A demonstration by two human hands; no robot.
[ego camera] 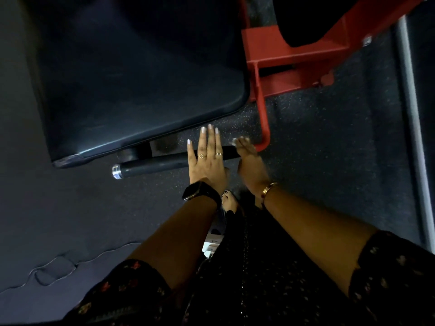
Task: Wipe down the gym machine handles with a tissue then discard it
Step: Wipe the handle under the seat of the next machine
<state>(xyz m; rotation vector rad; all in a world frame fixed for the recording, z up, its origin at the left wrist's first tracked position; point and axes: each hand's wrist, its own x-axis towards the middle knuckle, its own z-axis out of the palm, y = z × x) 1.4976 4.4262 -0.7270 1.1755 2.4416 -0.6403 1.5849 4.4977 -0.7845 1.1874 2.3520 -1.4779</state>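
Black rubber handle (pixel 164 163) as landmark, jutting below dark seat pad (pixel 131 74). Left hand (pixel 208 158) flat over handle, fingers spread, gripping nothing. Right hand (pixel 249 165) blurred at handle's red-frame (pixel 263 123) end; grip unclear. Tissue not visible, possibly under palm for wiping.

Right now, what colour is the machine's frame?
Red frame, clearest in the head view.

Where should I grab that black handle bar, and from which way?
Grab the black handle on its bare middle stretch, between the silver end cap and the left hand. Come from above: it lies level, with open floor beneath and the seat pad just behind.
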